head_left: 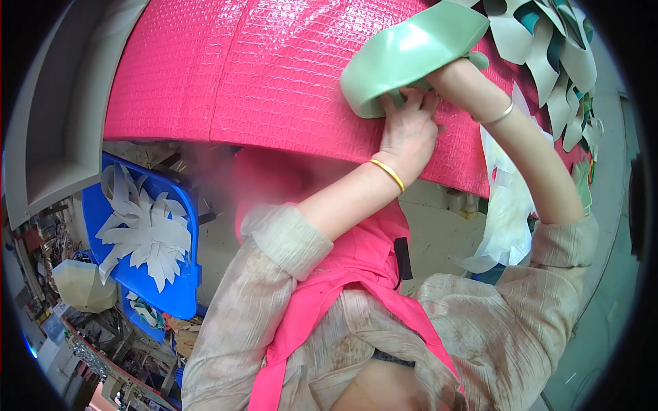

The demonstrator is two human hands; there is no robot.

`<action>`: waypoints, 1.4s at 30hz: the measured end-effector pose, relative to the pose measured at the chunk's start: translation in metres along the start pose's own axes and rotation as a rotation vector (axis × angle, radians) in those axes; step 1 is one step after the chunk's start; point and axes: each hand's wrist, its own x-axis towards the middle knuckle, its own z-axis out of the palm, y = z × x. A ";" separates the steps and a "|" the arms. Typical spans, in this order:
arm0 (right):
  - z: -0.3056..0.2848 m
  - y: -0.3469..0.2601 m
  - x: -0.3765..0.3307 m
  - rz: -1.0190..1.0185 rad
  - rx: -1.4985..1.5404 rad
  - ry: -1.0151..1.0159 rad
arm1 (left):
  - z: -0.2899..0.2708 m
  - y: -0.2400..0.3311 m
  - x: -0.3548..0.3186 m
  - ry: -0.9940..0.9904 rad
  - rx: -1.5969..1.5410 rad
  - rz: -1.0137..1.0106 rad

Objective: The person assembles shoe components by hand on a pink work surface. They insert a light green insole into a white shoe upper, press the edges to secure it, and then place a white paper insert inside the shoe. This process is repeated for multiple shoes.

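Observation:
A glossy mint-green, leather-like piece [411, 58], bent into a faceted shell shape, is held above the pink-covered table [274, 82] near its front edge. My left hand [411, 123], with a gold bangle at the wrist, has its fingers curled onto the shell's lower edge. From the right, my right hand [454, 77] reaches under the same piece; a silver bangle circles that wrist. The green material hides the right fingers.
Several pale and green cut pieces [538, 51] overlap at the table's right end. White sheeting [506, 212] hangs beside my right arm. Left of me, a blue tray [181, 294] bears pale cut strips [154, 233]. A cream faceted shell [86, 285] and a grey trough [62, 116] are farther left.

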 end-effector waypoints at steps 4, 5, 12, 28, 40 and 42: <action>-0.006 -0.040 -0.033 0.101 0.389 -0.020 | 0.004 -0.012 -0.010 -0.121 -0.321 0.002; -0.006 -0.051 -0.038 0.153 0.713 0.062 | -0.013 -0.029 -0.028 -0.004 -0.286 0.119; -0.001 -0.094 -0.007 0.191 0.711 0.134 | -0.086 -0.077 -0.039 -0.281 0.490 0.500; -0.060 -0.070 -0.043 -0.144 -0.057 -0.156 | -0.065 -0.076 -0.065 -0.048 0.123 0.390; -0.062 -0.084 -0.041 -0.053 -0.092 -0.303 | -0.028 -0.042 -0.059 0.051 -0.192 0.254; -0.064 -0.085 -0.042 -0.047 -0.103 -0.274 | -0.033 -0.040 -0.055 -0.029 -0.213 0.202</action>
